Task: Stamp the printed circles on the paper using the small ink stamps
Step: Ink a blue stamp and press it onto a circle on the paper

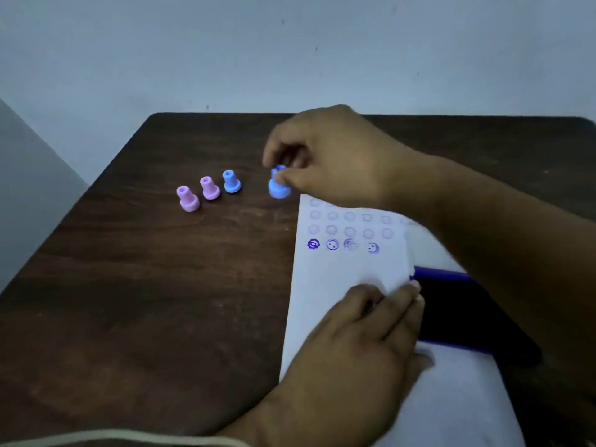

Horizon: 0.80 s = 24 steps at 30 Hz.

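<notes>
The right hand [332, 159] pinches a blue stamp [278, 185] by its narrow stem between thumb and fingertips, just off the far left corner of the paper [354, 272]. Whether the stamp's base touches the table [129, 285] or hangs just above it cannot be told. The left hand [361, 343] lies flat on the paper's near part, fingers spread and pressing it down. Four circles in the nearest printed row already carry purple marks [342, 245]; the rows beyond are faint and unstamped. Left of the paper stand three more stamps: another blue one [231, 182] closest, then two pink ones [198, 193] further out. A dark, blue-edged flat thing [458, 304] lies against the paper's right side. By my judgement the step in hand is fetching or returning a stamp; the next press calls for lining a stamp's base over an unmarked circle and pushing straight down while the paper is held.
</notes>
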Each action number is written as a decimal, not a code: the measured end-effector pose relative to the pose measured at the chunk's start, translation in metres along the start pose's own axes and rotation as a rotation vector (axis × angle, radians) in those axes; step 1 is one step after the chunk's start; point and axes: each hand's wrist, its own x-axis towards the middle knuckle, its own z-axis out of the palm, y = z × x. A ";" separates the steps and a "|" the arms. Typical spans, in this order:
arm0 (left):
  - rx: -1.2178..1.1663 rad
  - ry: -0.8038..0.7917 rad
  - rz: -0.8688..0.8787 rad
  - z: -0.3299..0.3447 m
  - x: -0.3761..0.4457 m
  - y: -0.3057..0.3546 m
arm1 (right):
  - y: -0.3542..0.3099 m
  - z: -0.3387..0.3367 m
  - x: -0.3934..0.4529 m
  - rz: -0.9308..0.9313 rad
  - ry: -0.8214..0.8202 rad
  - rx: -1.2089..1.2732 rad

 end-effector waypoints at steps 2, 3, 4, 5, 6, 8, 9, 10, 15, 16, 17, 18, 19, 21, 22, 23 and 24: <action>-0.013 0.000 -0.006 -0.002 0.000 0.000 | 0.008 -0.018 -0.030 0.063 0.044 0.038; -0.010 0.000 0.002 -0.004 0.000 0.001 | 0.011 -0.025 -0.047 0.087 0.064 0.046; -0.001 -0.003 0.011 -0.007 0.001 0.000 | 0.014 -0.031 -0.063 0.107 0.078 0.047; 0.007 -0.008 0.021 -0.010 0.001 0.001 | 0.016 -0.036 -0.080 0.126 0.095 0.035; 0.006 -0.019 0.027 -0.013 0.003 0.001 | 0.017 -0.039 -0.097 0.146 0.112 0.019; -0.030 -0.076 0.012 -0.020 0.006 0.001 | 0.018 -0.045 -0.130 0.187 0.145 -0.015; -0.044 -0.117 -0.006 -0.022 0.008 -0.001 | 0.020 -0.047 -0.144 0.207 0.154 -0.031; -0.053 -0.165 -0.023 -0.025 0.011 -0.002 | 0.021 -0.048 -0.159 0.227 0.162 -0.051; -0.125 -0.324 -0.063 -0.038 0.035 -0.014 | 0.034 -0.048 -0.211 0.305 0.234 0.005; -0.149 -0.321 -0.054 -0.039 0.039 -0.015 | 0.037 -0.048 -0.217 0.316 0.237 0.031; -0.169 -0.309 -0.046 -0.038 0.041 -0.017 | 0.040 -0.046 -0.222 0.322 0.234 0.054; -0.189 -0.292 -0.045 -0.037 0.042 -0.018 | 0.042 -0.045 -0.227 0.322 0.231 0.076; -0.218 -0.274 -0.050 -0.036 0.041 -0.020 | 0.043 -0.042 -0.229 0.319 0.232 0.097; -0.299 -0.239 -0.057 -0.031 0.040 -0.023 | 0.048 -0.036 -0.234 0.316 0.251 0.126; -0.341 -0.224 -0.065 -0.029 0.040 -0.025 | 0.051 -0.032 -0.235 0.318 0.265 0.133; -0.379 -0.213 -0.075 -0.027 0.040 -0.026 | 0.054 -0.029 -0.235 0.322 0.276 0.130; -0.410 -0.203 -0.086 -0.025 0.039 -0.026 | 0.056 -0.025 -0.235 0.324 0.282 0.116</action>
